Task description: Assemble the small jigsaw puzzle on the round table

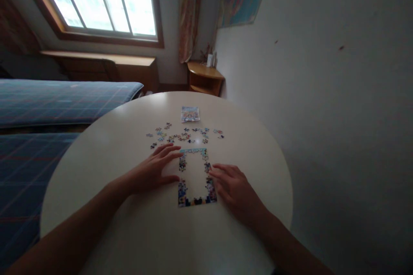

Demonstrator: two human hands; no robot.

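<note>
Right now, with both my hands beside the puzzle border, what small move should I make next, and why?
Perhaps ease the far part of the puzzle border toward the near part with your left hand: its left side shows a gap, and your left thumb lies beside that gap.

"How does the left side lie?"
"The bare left forearm [87,219] slants in from the lower left, and the left wrist [121,185] runs nearly straight into the left hand [158,166], palm down."
"And its digits?"
"The left fingers [166,150] are loosely fanned, pointing forward and inward; the left thumb [169,179] stretches well apart from them."
"The other side?"
"The bare right forearm [287,240] enters from the lower right. The right hand [237,187] angles inward, palm down, its right fingers [226,167] slightly bent. The hands are apart."
</note>
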